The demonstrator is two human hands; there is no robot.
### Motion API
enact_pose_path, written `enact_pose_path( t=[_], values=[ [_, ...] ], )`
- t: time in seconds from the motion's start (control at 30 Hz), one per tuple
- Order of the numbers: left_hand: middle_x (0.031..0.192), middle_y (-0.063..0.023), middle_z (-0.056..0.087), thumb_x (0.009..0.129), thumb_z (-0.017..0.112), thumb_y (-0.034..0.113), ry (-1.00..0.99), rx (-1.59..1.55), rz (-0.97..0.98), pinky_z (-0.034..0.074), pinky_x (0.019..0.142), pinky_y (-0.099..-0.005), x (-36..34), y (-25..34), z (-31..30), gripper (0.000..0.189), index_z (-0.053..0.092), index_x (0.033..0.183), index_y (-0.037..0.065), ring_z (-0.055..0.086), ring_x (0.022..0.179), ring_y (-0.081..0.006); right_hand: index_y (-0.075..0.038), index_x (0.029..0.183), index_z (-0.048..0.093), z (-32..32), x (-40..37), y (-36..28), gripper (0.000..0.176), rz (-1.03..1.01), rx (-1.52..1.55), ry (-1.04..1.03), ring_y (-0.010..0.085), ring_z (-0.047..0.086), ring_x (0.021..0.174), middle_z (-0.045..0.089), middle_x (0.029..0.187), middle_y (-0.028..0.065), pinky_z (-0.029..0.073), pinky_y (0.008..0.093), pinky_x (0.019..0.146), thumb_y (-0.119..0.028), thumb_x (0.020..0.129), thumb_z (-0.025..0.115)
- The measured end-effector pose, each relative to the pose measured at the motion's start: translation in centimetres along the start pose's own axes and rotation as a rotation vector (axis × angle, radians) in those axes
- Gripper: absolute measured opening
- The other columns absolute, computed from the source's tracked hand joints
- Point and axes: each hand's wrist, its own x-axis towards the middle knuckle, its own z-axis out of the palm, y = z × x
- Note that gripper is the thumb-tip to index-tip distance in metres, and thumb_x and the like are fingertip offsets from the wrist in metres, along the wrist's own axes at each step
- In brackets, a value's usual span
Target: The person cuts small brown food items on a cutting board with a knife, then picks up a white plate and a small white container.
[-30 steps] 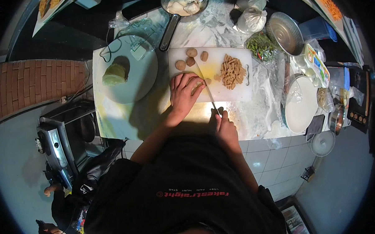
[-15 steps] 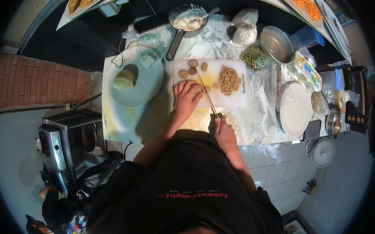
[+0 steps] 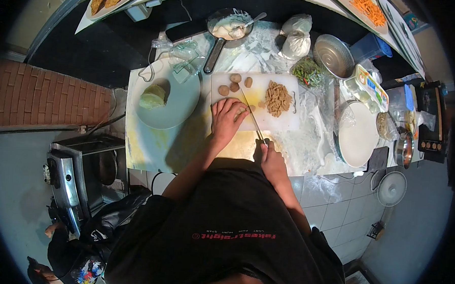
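My right hand [image 3: 274, 162] is wrapped around the handle of a knife [image 3: 253, 114], whose long blade slants up and left over the white cutting board [image 3: 292, 123]. Against the blade's left side, the curled fingers of my left hand [image 3: 227, 116] press down on a small pale piece, mostly hidden. A small brown piece [image 3: 252, 108] lies just right of the blade. Several brown balls, perhaps meatballs [image 3: 223, 90], sit at the board's upper left. To the right is a heap of brown cut strips [image 3: 278, 99].
Left of the board, a large plate [image 3: 175, 112] bears a cabbage piece [image 3: 152, 97]. Behind are a pan [image 3: 214, 55] of white mixture, bagged white powder [image 3: 295, 43], bagged greens [image 3: 307, 72] and a metal bowl [image 3: 334, 56]. A white dish [image 3: 358, 140] stands right. Another person [image 3: 75, 252] is at lower left.
The whole view has shifted slightly. Both hands, the knife and the food on the board keep nearly the same places.
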Motion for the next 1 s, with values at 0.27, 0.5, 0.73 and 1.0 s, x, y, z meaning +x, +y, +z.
enact_pose_path(
  t=[0.27, 0.5, 0.73, 1.0],
  values=[
    [0.112, 0.0017, 0.063, 0.086, 0.078, 0.029, -0.029, 0.002, -0.041, 0.035, 0.101, -0.0409, -0.3, -0.1, 0.2, 0.023, 0.072, 0.104, 0.016, 0.054, 0.114, -0.0214, -0.002, 0.125, 0.053, 0.1, -0.1, 0.3, 0.039, -0.012, 0.033, -0.001, 0.0545, 0.066, 0.08, 0.068, 0.082, 0.0334, 0.053, 0.0613, 0.07, -0.036, 0.111, 0.039],
    [0.112, 0.0012, 0.063, 0.087, 0.077, 0.029, -0.03, -0.001, -0.033, 0.035, 0.102, -0.041, -0.2, -0.2, 0.2, 0.022, 0.072, 0.104, 0.015, 0.054, 0.114, -0.0216, 0.0, 0.125, 0.055, -0.9, -0.4, 0.6, 0.042, -0.015, 0.023, 0.003, 0.0542, 0.066, 0.083, 0.068, 0.082, 0.0341, 0.053, 0.0609, 0.072, -0.037, 0.111, 0.04],
    [0.114, 0.0003, 0.063, 0.085, 0.078, 0.031, -0.02, 0.005, -0.041, 0.034, 0.102, -0.042, 0.1, 0.1, 0.2, 0.026, 0.072, 0.105, 0.015, 0.053, 0.115, -0.0221, 0.001, 0.126, 0.056, -1.6, -0.9, 0.8, 0.045, 0.019, 0.016, -0.025, 0.0549, 0.065, 0.085, 0.068, 0.085, 0.0343, 0.053, 0.061, 0.075, -0.038, 0.111, 0.04],
    [0.115, -0.0015, 0.06, 0.083, 0.078, 0.028, -0.077, 0.032, 0.03, 0.033, 0.105, -0.0441, 0.0, -0.3, 0.5, 0.029, 0.069, 0.107, 0.014, 0.051, 0.117, -0.0236, 0.002, 0.12, 0.057, -2.4, -1.4, 1.7, 0.045, -0.007, 0.162, 0.047, 0.0577, 0.063, 0.085, 0.065, 0.081, 0.0362, 0.049, 0.0636, 0.072, -0.038, 0.111, 0.039]
  ],
)
